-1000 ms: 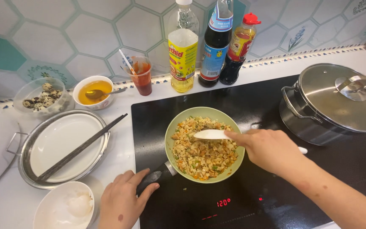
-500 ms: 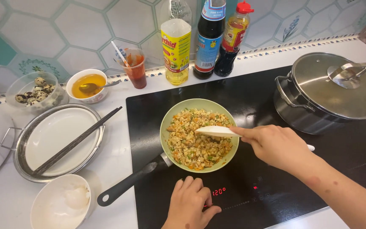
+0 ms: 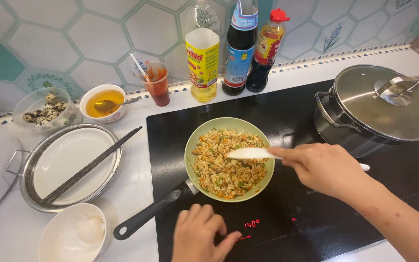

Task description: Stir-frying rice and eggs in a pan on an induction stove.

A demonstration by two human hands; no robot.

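- Green is the pan (image 3: 190,145) that stands on the black cooktop (image 3: 301,111), near the cooktop's left edge, with its dark handle (image 3: 144,216) pointing to the front left corner.
- The pan holds fried rice (image 3: 219,170) with small orange and green pieces.
- The right hand (image 3: 323,167) is closed around a white spatula (image 3: 250,154); the blade lies over the rice, at the right side of the pan.
- The left hand (image 3: 202,237) holds nothing; its fingers are spread and one fingertip touches the control strip of the cooktop, just beside the red temperature display (image 3: 251,224).
- A steel pot with lid (image 3: 384,106) stands at the right back corner of the cooktop.
- On the table, left of the cooktop, black chopsticks (image 3: 90,165) lie across a white plate (image 3: 69,162).
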